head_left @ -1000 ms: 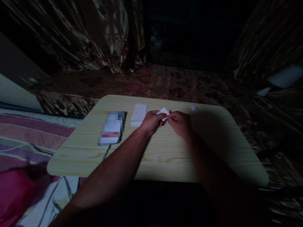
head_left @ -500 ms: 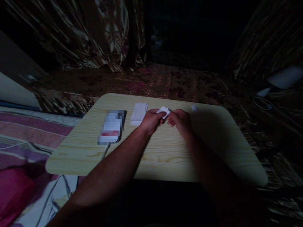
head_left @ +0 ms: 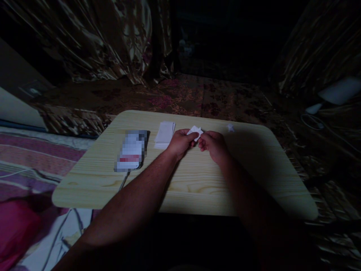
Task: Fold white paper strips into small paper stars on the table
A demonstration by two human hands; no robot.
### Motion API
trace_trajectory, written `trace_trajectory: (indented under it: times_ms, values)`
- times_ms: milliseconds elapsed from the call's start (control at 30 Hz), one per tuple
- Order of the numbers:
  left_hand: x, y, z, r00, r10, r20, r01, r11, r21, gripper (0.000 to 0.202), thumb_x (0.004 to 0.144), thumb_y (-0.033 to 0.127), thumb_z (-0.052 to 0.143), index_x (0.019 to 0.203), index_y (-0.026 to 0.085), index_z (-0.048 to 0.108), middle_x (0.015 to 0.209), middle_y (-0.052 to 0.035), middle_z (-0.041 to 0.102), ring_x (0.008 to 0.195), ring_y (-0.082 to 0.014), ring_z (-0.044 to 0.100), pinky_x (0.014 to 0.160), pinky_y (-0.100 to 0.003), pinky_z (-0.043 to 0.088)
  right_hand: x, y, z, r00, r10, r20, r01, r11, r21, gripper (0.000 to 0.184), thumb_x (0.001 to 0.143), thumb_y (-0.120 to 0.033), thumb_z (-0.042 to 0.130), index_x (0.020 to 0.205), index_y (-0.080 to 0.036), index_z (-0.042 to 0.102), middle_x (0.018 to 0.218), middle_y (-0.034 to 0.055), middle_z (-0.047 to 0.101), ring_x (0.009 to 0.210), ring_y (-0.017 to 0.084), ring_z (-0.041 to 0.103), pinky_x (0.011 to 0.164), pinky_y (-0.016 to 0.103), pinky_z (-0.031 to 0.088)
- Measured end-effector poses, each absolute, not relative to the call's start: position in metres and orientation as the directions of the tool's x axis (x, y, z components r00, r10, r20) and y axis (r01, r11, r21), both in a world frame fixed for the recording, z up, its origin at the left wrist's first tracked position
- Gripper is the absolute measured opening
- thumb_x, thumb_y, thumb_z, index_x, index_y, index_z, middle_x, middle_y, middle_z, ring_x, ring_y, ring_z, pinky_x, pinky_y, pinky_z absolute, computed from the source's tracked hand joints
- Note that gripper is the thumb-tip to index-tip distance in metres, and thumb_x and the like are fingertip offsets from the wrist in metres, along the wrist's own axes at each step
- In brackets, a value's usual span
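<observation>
Above the middle of the wooden table, a small piece of folded white paper [head_left: 195, 130] is pinched between the thumb and fingers of my left hand [head_left: 181, 143]. My right hand [head_left: 213, 143] has its fingertips closed on the paper's right edge; part of that grip is hidden by the fingers. Just left of my left hand lies a stack of white paper [head_left: 165, 133]. Beyond my right hand, a small folded paper shape with points [head_left: 230, 128] rests on the table.
The light wooden table [head_left: 197, 188] has rounded corners. At its left lies a blurred-out phone [head_left: 131, 150] with a cable [head_left: 124, 181] attached. A striped bed [head_left: 42, 154] stands at the left, and a lamp [head_left: 338, 92] at the far right. Patterned curtains [head_left: 126, 37] hang behind.
The fingers of my right hand have come in closer and now touch the folded paper's right edge. My left hand keeps its pinch. The view has shifted slightly.
</observation>
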State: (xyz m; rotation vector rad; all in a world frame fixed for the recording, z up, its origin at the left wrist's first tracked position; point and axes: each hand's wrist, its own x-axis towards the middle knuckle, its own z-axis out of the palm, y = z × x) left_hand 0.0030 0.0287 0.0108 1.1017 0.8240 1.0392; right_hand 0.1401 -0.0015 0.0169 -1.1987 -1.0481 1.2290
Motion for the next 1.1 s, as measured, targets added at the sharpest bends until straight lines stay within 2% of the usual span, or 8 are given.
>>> trace_trajectory:
  times_ms: [200,767,1100]
  values:
    - [0.0038,0.0266,0.0141,0.303,0.952,-0.033,-0.247,0.112,0.963,0.022,0.067,0.031,0.072,0.064,0.012,0.060,0.052,-0.0001,0.057,0.040,-0.0055,0.042,0.042,-0.022,0.027,0.1395,-0.0008,0.0163,0.025,0.995,-0.094,-0.196,-0.087,-0.977,0.019,0.072,-0.033,0.063,0.066,-0.016,0.059,0.060,-0.0010,0.058,0.046,0.010,0.053,0.039,0.022,0.043]
    - [0.0034,0.0276,0.0097,0.293,0.956,0.006,-0.256,0.073,0.964,0.026,0.070,0.031,0.069,0.058,0.015,0.054,0.048,0.0017,0.051,0.040,-0.0057,0.041,0.043,-0.023,0.026,0.1393,-0.0022,0.0141,0.035,0.999,0.024,-0.028,0.025,-0.999,0.020,0.076,-0.036,0.059,0.068,-0.017,0.058,0.052,-0.0017,0.057,0.045,0.010,0.053,0.045,0.022,0.046]
    - [0.0027,0.0277,0.0087,0.287,0.957,0.051,-0.244,0.022,0.969,0.026,0.072,0.034,0.068,0.063,0.015,0.055,0.050,0.0020,0.051,0.042,-0.0058,0.040,0.043,-0.023,0.025,0.1415,-0.0021,0.0142,0.014,1.000,0.005,-0.076,0.006,-0.997,0.022,0.075,-0.038,0.060,0.069,-0.017,0.057,0.057,-0.0019,0.057,0.047,0.010,0.054,0.046,0.023,0.048]
